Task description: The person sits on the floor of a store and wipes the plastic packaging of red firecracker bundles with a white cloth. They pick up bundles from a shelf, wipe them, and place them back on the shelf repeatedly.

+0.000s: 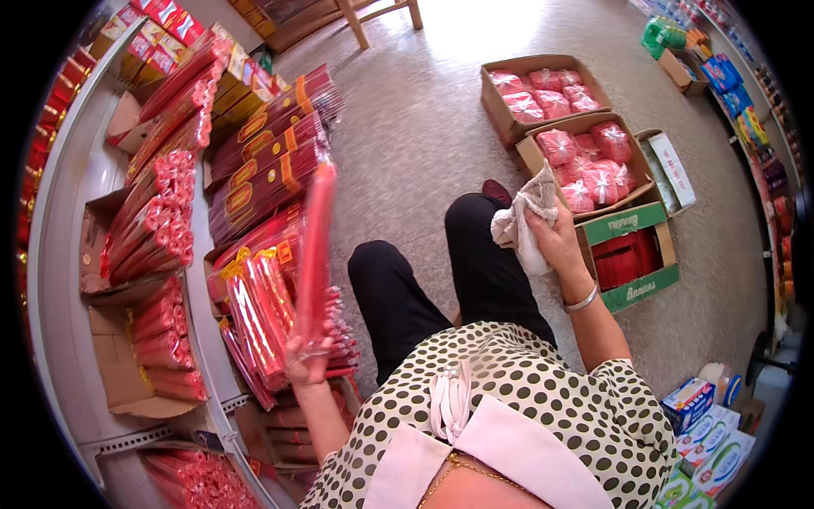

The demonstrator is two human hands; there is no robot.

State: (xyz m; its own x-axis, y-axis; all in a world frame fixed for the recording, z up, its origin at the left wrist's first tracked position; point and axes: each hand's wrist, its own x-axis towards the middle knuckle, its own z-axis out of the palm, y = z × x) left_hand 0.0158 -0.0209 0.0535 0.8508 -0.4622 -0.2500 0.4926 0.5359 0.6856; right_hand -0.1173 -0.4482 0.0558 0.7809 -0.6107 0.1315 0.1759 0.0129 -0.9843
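My left hand (308, 357) grips the lower end of a long red packet in clear plastic (316, 254), which stands up from the fingers and is slightly blurred. Close beside it, on the lower shelf, lie gold-and-red wrapped packets (257, 312). My right hand (552, 237) is closed on a crumpled whitish cloth (526, 213), held above my knee near the open cartons. What lies inside the red packet cannot be told.
Shelves at the left hold cardboard boxes of red packets (159, 223) and dark red bundles (267, 165). On the floor at the right stand cartons of pink wrapped packs (601, 159) and a green-edged carton (636, 289). A wooden stool (356, 22) stands at the top; stocked shelves line the far right.
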